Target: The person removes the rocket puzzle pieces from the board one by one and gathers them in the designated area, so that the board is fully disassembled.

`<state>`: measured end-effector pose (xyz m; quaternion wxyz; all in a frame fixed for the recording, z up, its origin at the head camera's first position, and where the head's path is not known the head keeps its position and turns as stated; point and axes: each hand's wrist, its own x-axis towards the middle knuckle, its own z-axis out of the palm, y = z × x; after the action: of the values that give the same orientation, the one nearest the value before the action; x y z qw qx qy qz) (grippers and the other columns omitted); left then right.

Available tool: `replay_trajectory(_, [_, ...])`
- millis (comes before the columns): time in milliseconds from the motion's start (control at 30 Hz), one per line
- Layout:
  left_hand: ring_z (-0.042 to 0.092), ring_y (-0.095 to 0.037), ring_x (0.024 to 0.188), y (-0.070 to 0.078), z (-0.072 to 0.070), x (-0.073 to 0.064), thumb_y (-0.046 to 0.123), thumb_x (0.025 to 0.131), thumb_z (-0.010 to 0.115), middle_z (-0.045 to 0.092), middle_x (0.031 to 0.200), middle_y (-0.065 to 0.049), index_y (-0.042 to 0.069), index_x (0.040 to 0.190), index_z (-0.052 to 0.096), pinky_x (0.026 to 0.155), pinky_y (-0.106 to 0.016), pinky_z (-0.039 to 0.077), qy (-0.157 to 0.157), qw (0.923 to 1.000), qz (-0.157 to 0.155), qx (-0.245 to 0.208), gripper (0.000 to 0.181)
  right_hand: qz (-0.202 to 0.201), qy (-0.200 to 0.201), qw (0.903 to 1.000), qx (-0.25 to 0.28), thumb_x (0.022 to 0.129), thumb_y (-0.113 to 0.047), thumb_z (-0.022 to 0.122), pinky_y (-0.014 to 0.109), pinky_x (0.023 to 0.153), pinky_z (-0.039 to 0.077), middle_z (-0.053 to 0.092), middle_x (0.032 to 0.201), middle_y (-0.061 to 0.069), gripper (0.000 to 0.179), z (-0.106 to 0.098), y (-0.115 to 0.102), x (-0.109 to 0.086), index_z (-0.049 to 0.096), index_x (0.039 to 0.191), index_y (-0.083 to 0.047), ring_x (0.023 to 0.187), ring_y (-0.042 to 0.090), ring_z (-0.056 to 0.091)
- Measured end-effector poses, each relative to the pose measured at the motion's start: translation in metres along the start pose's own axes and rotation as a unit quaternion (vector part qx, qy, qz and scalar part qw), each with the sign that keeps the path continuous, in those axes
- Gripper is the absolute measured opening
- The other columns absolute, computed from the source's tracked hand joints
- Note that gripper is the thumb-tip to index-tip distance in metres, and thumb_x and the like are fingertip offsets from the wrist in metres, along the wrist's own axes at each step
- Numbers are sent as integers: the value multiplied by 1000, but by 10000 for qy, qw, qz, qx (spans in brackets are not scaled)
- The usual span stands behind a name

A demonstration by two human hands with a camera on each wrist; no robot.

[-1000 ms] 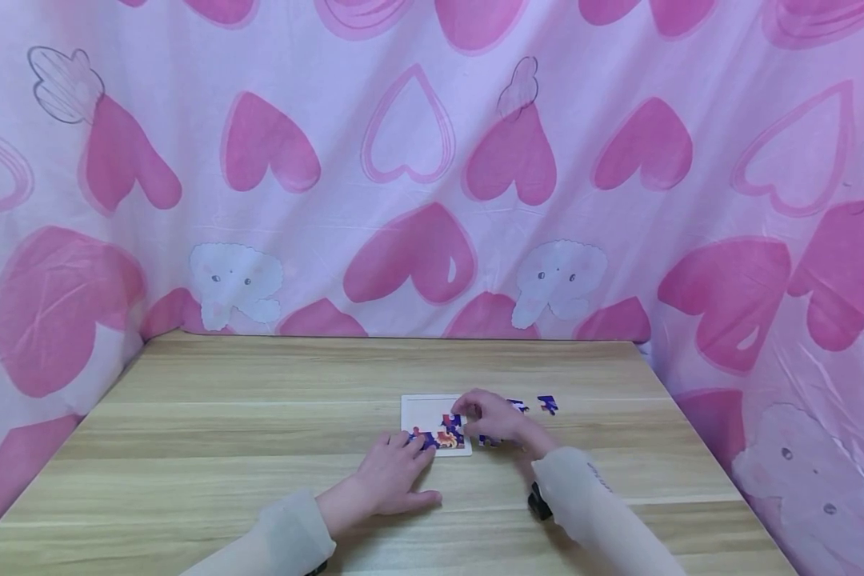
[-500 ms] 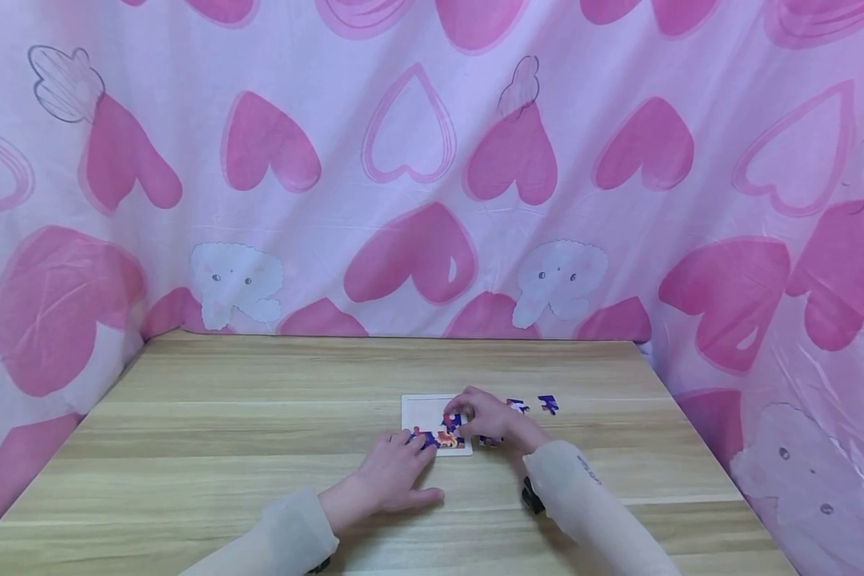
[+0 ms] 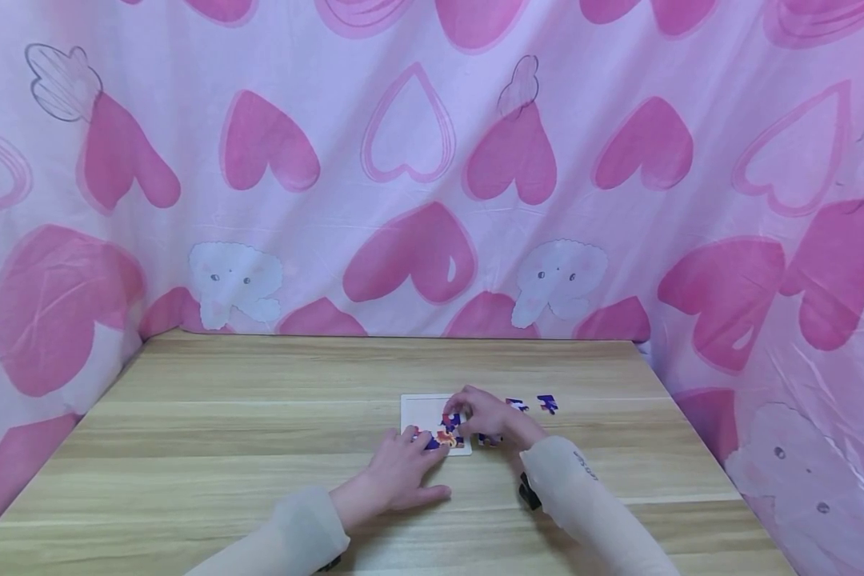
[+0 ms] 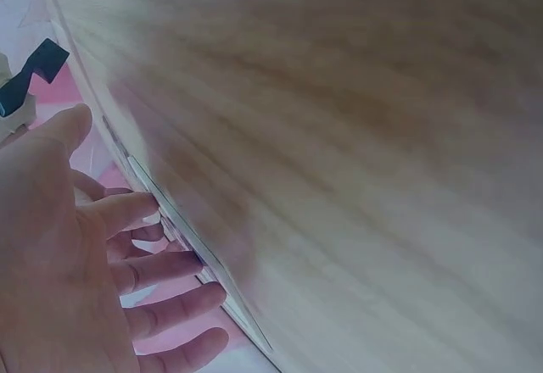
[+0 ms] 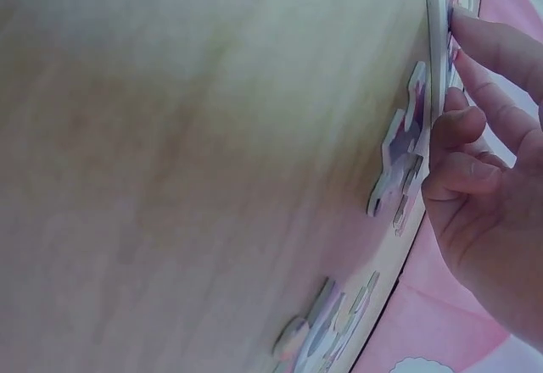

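- While a pink curtain printed with hearts and pale cartoon animals hangs across the back and down both sides, a wooden table with light, streaky grain spreads out in front of it.
- Pale sleeves cover both forearms, which come in over the near part of the table.
- The left hand lies palm down with its fingers released and spread, their tips touching the near left part of a white tray; its thumb points to the right, apart from the tray.
- The right hand arches over the tray's right side, thumb and forefinger grasping a purple and red puzzle piece between them; in the right wrist view the other fingers curl in toward the palm.
- The tray lies flat near the middle of the table, its pale inside showing at the far left.
- Inside it, coloured pieces sit together along the near edge and right side, partly hidden by the fingers.
- A black gadget shows at the right wrist.
- Loose pieces lie on the table to the right of the tray, some just beside it, one farther off.
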<state>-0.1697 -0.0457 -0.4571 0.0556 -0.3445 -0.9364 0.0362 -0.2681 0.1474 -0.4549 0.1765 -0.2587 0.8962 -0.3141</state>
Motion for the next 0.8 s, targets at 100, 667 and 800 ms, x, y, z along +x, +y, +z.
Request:
replay_trajectory(100, [45, -30, 108, 1, 0, 0, 71, 77, 33, 50, 119, -7, 26, 127, 48, 79, -46, 39, 77, 9999, 6, 84, 69, -82, 4, 10000, 40, 66, -1, 68, 33, 71, 39, 48, 91, 0, 37, 0, -1, 0, 59, 97, -18, 81, 17, 44])
replay_trajectory(667, [45, -29, 107, 1, 1, 0, 71, 77, 34, 50, 119, -6, 27, 126, 49, 78, -45, 40, 6, 9999, -16, 156, 68, -314, 290, 9976, 538, 78, 4, 52, 32, 66, 42, 56, 86, -1, 29, 3, 5, -3, 57, 95, -19, 76, 17, 50])
replay_trajectory(800, [45, -29, 107, 1, 1, 1, 72, 77, 33, 50, 119, -6, 27, 127, 49, 77, -44, 40, -27, 9999, -20, 158, 69, -190, 382, 9973, 590, 79, 2, 52, 32, 66, 41, 55, 85, -2, 29, 3, 7, -4, 57, 96, -21, 75, 17, 50])
